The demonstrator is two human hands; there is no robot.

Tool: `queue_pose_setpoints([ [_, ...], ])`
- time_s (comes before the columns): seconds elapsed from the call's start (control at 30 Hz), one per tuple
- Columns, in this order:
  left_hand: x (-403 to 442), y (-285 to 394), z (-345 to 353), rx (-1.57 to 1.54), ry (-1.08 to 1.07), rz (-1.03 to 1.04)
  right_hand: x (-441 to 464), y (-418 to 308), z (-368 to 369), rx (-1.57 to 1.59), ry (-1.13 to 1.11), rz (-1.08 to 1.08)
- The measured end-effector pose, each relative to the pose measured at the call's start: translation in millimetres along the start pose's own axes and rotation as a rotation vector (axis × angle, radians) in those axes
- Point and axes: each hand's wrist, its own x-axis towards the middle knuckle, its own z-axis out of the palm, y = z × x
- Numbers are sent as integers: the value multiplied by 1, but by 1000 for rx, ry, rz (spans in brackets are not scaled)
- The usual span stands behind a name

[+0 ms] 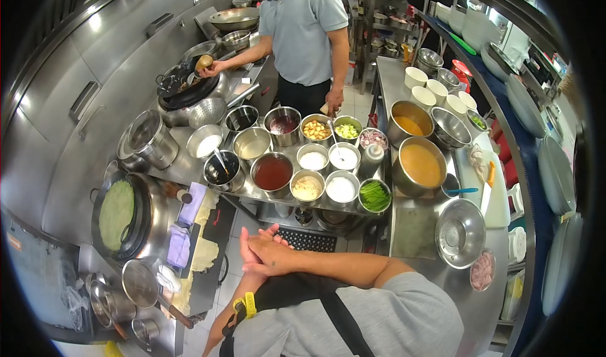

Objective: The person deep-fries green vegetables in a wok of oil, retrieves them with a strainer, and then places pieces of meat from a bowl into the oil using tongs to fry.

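Observation:
My two hands meet in front of my body, above the aisle floor, palm against palm. My right hand [275, 256] lies across my left hand [249, 249], and part of the left one is hidden beneath it. Fingers of both look extended, with no tool or food between them. A yellow wristwatch [250, 304] is on my left wrist. Nearest ahead, on a steel counter, stand metal pots with minced garlic [307, 189], white powder [341, 189], a red sauce [272, 172] and cut green vegetables [374, 196].
At left, a wok [145, 224] holds a large green leaf-like sheet, with folded purple cloths [178, 246] nearby. Another person [303, 35] works at a far wok. On the right counter are orange-broth pots [421, 165], a steel bowl [460, 232] and a knife [487, 190].

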Motion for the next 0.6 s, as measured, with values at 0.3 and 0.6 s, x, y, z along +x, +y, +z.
queue_pose_setpoints([
  [0.3, -6, -1, 3, 1, 33, 20, 2, -4, 5, -30, -34, 14],
  [0.6, -13, -1, 1, -1, 15, 39, -1, 0, 20, 13, 4, 22],
])
